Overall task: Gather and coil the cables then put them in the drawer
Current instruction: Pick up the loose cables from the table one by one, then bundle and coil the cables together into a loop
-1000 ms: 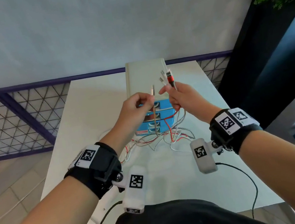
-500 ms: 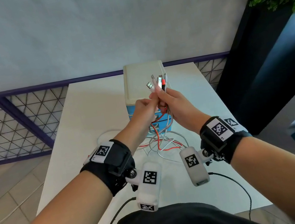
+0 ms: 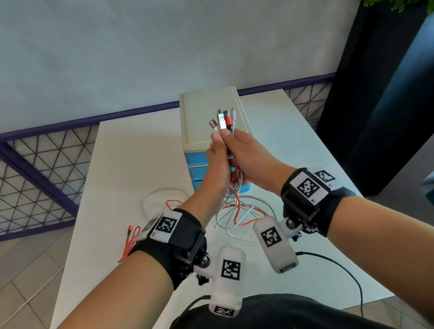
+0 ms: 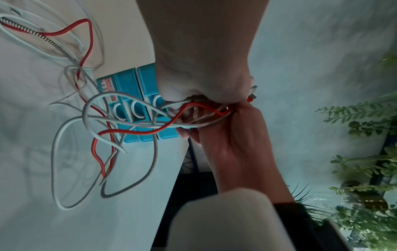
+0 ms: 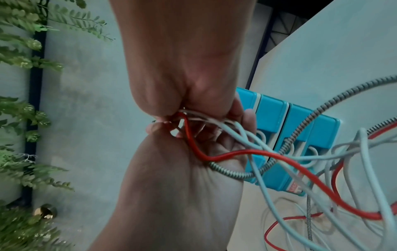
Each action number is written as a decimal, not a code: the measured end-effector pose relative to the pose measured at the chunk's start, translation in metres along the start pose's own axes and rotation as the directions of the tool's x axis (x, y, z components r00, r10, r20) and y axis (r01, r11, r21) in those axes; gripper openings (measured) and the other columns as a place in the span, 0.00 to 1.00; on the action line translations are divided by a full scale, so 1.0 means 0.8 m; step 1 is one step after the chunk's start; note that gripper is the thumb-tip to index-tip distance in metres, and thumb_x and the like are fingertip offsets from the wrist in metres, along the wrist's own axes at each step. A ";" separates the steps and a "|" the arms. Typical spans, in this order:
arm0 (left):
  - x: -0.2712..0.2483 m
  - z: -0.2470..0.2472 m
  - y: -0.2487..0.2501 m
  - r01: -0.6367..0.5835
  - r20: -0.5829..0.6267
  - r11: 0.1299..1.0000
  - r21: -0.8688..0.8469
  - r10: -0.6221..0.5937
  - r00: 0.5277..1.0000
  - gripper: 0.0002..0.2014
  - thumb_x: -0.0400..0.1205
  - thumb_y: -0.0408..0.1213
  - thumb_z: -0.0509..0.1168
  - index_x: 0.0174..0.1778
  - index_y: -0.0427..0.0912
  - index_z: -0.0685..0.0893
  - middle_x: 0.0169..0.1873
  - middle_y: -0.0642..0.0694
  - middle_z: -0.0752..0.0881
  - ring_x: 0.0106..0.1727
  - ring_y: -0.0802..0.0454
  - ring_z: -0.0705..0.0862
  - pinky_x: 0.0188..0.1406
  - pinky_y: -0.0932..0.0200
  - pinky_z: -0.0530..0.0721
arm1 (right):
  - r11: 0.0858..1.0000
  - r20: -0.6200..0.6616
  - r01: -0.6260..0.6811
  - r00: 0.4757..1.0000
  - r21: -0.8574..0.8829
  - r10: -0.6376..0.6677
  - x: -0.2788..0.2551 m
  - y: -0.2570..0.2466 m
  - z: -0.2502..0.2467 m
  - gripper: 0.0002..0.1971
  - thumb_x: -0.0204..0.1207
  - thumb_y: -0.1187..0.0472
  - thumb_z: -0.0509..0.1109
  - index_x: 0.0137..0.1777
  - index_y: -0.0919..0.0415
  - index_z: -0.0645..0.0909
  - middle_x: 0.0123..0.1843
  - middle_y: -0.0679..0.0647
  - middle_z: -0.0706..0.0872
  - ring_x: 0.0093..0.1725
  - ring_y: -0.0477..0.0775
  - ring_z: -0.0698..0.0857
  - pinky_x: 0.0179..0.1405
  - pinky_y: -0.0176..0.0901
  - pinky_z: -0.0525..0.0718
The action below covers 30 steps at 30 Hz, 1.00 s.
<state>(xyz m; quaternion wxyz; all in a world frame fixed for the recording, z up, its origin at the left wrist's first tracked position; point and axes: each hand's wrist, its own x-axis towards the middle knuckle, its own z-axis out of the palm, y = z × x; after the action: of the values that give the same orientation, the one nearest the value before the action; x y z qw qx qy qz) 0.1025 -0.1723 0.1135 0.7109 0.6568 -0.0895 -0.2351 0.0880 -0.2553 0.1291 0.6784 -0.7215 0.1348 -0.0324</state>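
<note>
Several cables (image 3: pixel 236 213), white, red and braided grey, trail from the white table (image 3: pixel 131 179) up into both my hands. Their plugs (image 3: pixel 222 121) stick up together above my fingers. My left hand (image 3: pixel 216 147) and right hand (image 3: pixel 235 143) are pressed side by side, both gripping the bundle just below the plugs, in front of the drawer unit (image 3: pixel 208 107). In the left wrist view my left hand (image 4: pixel 204 88) closes over the strands (image 4: pixel 133 125) with the right hand (image 4: pixel 232 135) against it. The right wrist view shows my right hand (image 5: pixel 184 101) clamping the cables (image 5: pixel 268 154).
The drawer unit has a cream top and blue drawers (image 3: pixel 196 169), all closed, at the table's middle back. One red cable end (image 3: pixel 129 242) hangs over the table's left edge. A mesh railing (image 3: pixel 10 183) is on the left, a dark planter (image 3: pixel 389 93) on the right.
My left hand brought its single cable end across to the right hand's bunch. Both hands now clasp one bundle, with all plugs lined up together.
</note>
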 end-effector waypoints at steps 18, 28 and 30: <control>-0.013 -0.007 -0.008 -0.331 0.359 0.771 0.545 0.142 0.923 0.18 0.88 0.45 0.48 0.39 0.41 0.74 0.31 0.48 0.79 0.33 0.55 0.75 0.41 0.56 0.77 | 0.906 0.122 -0.030 0.992 0.422 -0.024 0.010 -0.035 -0.029 0.14 0.87 0.51 0.53 0.42 0.56 0.70 0.27 0.46 0.69 0.22 0.43 0.65 0.16 0.33 0.65; -0.016 -0.007 0.001 -0.279 0.365 0.902 0.329 0.152 0.919 0.18 0.88 0.47 0.46 0.37 0.41 0.69 0.24 0.49 0.68 0.24 0.56 0.72 0.35 0.61 0.78 | 0.924 0.123 0.059 0.986 0.379 -0.113 0.012 -0.055 -0.029 0.15 0.87 0.49 0.54 0.43 0.57 0.70 0.26 0.47 0.70 0.21 0.45 0.65 0.17 0.35 0.67; -0.015 -0.007 0.003 -0.231 0.349 0.930 0.287 0.123 0.929 0.18 0.88 0.48 0.47 0.35 0.43 0.69 0.24 0.49 0.66 0.23 0.56 0.70 0.41 0.56 0.83 | 0.933 0.115 0.096 0.983 0.346 -0.144 0.011 -0.056 -0.030 0.15 0.86 0.47 0.55 0.44 0.57 0.71 0.27 0.50 0.73 0.23 0.48 0.71 0.21 0.39 0.75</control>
<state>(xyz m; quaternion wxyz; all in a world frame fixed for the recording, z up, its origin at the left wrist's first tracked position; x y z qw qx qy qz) 0.0947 -0.1617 0.1177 0.5876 0.7055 -0.3022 -0.2562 0.0978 -0.2787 0.1739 0.7967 -0.6015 0.0354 -0.0465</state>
